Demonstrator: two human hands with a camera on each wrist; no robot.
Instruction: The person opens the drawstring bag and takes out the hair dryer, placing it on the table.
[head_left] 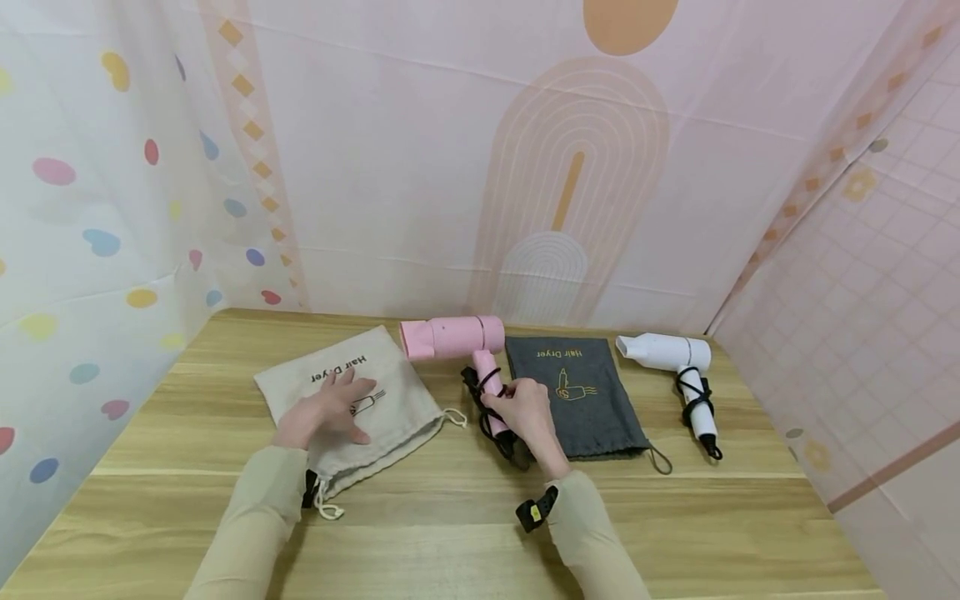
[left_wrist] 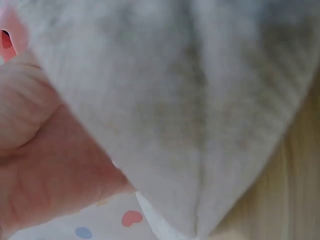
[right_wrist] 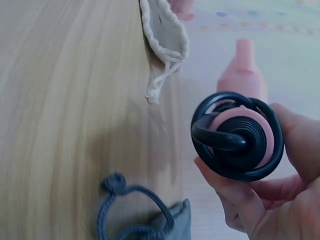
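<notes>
My right hand [head_left: 527, 410] grips the handle of a pink hair dryer [head_left: 453, 337], fingers and thumb curled round it. A black cord [right_wrist: 202, 132] is wound about that handle; the right wrist view looks at the handle's butt end, with the nozzle beyond. To the left, a beige drawstring pouch [head_left: 408, 387] printed "Hair Dryer" lies on the table, its mouth toward the front right. Over its printed face my left hand [head_left: 330, 410] rests with fingers spread and relaxed. Blurred beige cloth [left_wrist: 165, 100] fills most of the left wrist view, hiding the fingers there.
A dark grey "Hair Dryer" pouch [head_left: 600, 425] lies flat just right of the pink dryer. Farther right is a white hair dryer [head_left: 662, 352] with its black cord wrapped on the handle. Patterned curtains [head_left: 390, 183] border the wooden table [head_left: 420, 533] behind and at both sides.
</notes>
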